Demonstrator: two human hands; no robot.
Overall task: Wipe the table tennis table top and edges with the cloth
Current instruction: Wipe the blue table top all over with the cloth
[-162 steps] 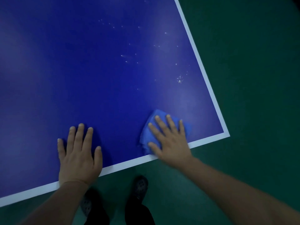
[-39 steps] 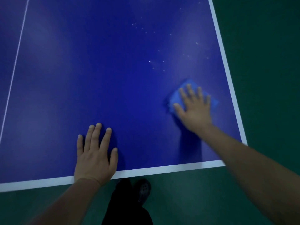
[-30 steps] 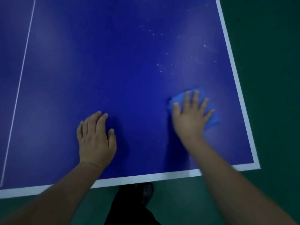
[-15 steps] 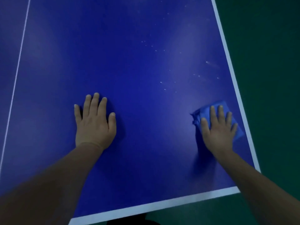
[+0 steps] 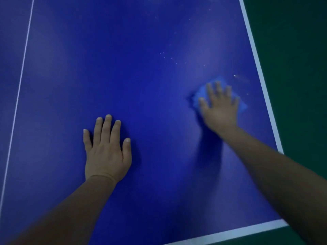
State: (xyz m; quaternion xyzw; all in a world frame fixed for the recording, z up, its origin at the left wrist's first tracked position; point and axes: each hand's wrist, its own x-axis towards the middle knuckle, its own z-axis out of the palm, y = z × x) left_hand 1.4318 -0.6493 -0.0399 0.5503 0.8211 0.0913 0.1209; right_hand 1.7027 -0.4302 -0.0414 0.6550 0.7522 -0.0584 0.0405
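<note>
Right hand [image 5: 220,110], fingers flat, presses the blue cloth [image 5: 200,93] and has slid it up the table [image 5: 123,68] from the near right corner, along the right edge toward the white specks [image 5: 169,57]. Left hand [image 5: 107,151] stays flat, bracing. Specks ahead remain unwiped.

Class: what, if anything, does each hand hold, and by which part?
Neither grips anything. The right hand presses flat on the blue cloth, covering its middle; the left hand rests on bare table.

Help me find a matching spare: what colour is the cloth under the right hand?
Light blue cloth, paler than the table; the head view shows it.
</note>
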